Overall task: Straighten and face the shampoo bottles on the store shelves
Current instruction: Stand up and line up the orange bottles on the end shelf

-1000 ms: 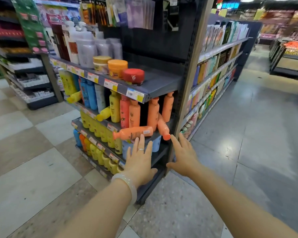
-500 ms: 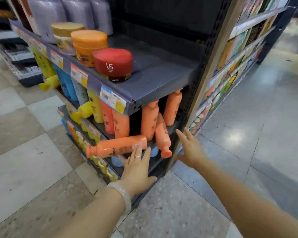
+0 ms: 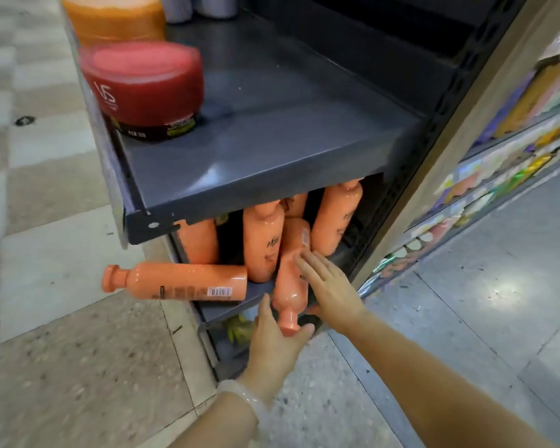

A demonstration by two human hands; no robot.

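Note:
Several orange shampoo bottles stand on the lower shelf [image 3: 227,307] under a grey shelf board [image 3: 272,140]. One orange bottle [image 3: 181,282] lies on its side, its cap sticking out past the shelf's left edge. Another orange bottle [image 3: 290,270] leans head-down over the front edge between two upright ones [image 3: 262,240] [image 3: 337,218]. My left hand [image 3: 272,347] cups the leaning bottle's cap, fingers on one side and thumb on the other. On its body rests my right hand [image 3: 332,287], fingers on top and thumb underneath.
A red VS jar [image 3: 143,85] and an orange jar [image 3: 114,17] sit at the left on the upper board. Yellow items [image 3: 240,328] show on the shelf below. The gondola's side shelving [image 3: 498,156] with packaged goods runs along the right. Tiled floor surrounds the unit.
The view has closed in on the shelf end. Both hands moved forward from open air onto the leaning orange bottle, the left to its cap and the right to its body.

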